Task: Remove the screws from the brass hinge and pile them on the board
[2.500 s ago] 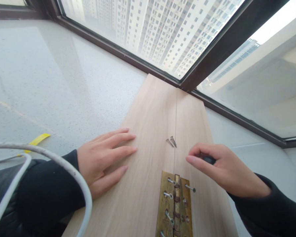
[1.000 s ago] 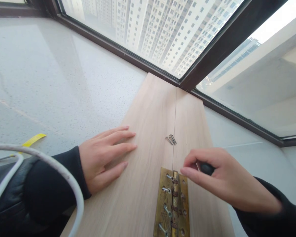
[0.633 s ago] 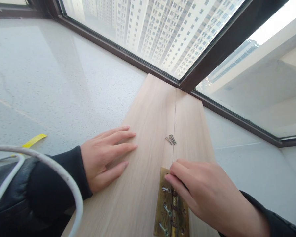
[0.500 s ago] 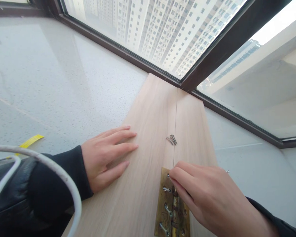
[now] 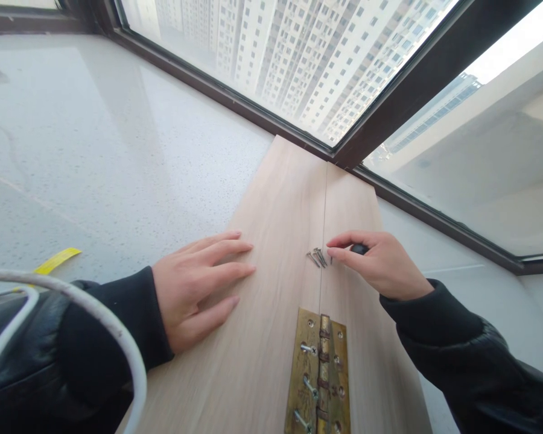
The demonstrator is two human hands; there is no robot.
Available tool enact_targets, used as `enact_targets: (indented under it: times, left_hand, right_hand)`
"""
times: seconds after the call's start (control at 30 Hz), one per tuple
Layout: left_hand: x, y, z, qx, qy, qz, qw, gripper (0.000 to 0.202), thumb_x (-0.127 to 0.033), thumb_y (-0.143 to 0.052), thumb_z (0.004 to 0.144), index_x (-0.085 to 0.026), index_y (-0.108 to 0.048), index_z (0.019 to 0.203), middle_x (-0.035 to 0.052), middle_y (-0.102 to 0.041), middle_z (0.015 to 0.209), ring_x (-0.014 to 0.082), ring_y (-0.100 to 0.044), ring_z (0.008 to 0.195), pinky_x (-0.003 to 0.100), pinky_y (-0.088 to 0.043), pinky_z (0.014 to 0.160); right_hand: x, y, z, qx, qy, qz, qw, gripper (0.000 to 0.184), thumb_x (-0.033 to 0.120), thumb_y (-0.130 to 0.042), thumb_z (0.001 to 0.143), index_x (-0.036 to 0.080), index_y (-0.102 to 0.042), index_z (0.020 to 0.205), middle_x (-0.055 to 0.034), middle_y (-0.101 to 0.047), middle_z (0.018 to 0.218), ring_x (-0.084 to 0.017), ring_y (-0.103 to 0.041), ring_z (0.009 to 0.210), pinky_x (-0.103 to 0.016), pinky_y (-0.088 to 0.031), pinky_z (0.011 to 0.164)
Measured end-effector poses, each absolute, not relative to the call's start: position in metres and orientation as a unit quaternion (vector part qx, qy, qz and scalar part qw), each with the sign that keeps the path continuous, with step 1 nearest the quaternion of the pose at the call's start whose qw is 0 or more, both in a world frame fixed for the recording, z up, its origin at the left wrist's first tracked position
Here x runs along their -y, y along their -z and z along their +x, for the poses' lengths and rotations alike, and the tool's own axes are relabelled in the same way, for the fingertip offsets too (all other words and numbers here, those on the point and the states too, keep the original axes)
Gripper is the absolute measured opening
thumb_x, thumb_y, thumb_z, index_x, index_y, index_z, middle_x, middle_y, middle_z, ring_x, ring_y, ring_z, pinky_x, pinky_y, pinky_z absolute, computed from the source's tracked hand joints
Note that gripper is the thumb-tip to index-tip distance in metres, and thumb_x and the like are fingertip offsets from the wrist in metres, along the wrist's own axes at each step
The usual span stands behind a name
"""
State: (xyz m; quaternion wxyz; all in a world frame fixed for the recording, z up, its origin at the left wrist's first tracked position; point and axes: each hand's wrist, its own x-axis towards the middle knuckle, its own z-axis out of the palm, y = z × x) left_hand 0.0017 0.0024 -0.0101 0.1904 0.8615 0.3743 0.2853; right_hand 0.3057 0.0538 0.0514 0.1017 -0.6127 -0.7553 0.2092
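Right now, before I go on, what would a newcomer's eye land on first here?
Probably the brass hinge at the bottom, lying on the pale wooden board with three screws standing tilted in its left side. Beyond it, a little cluster of loose screws lies beside the right hand, which has a black object in its grip. Tall buildings fill the window at the top.
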Motion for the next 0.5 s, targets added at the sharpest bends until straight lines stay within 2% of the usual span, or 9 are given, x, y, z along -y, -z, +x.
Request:
enact_targets:
  times: [0.17,0.3,0.43,0.5]
  left_hand:
    - [-0.002,0.01,0.001,-0.375,-0.285,0.86,0.194,0.035,-0.024,-0.048,0.084,-0.018,-0.062,0.115,0.0086,-0.055,0.133,0.0257,-0.041,0.133,0.046,-0.04,0.108]
    - [-0.002,0.01,0.001,-0.375,-0.288,0.86,0.194,0.034,-0.024,-0.048,0.084,-0.018,-0.062,0.115,0.0086,-0.055,0.133,0.026,-0.041,0.132,0.046,-0.04,0.108]
    - [-0.002,0.01,0.001,-0.373,-0.291,0.859,0.194,0.035,-0.024,-0.049,0.084,-0.018,-0.062,0.115,0.0088,-0.055,0.133,0.0261,-0.041,0.132,0.045,-0.04,0.108]
    - [-0.002,0.009,0.001,-0.372,-0.29,0.86,0.194,0.034,-0.024,-0.048,0.084,-0.018,-0.062,0.115,0.0088,-0.055,0.133,0.0259,-0.041,0.133,0.045,-0.04,0.109]
  right_hand:
    - [-0.05,-0.051,0.311,0.735,-0.196,-0.635,0.132,0.025,0.042,-0.063,0.09,0.018,-0.068,0.097,-0.0052,-0.068,0.094,-0.021,-0.064,0.087,-0.039,-0.05,0.083]
    - [-0.031,-0.067,0.305,0.738,-0.214,-0.624,0.139,0.025,0.045,-0.059,0.089,0.023,-0.07,0.086,-0.0036,-0.07,0.09,-0.024,-0.064,0.086,-0.037,-0.05,0.078]
    - [0.004,-0.083,0.278,0.782,-0.319,-0.535,0.035,0.022,0.038,-0.062,0.087,0.024,-0.066,0.072,0.0029,-0.063,0.068,-0.015,-0.059,0.062,-0.027,-0.045,0.058]
    - [0.02,-0.084,0.266,0.8,-0.297,-0.519,-0.05,0.023,0.038,-0.065,0.085,0.022,-0.06,0.069,0.0044,-0.059,0.064,-0.014,-0.054,0.058,-0.026,-0.04,0.053]
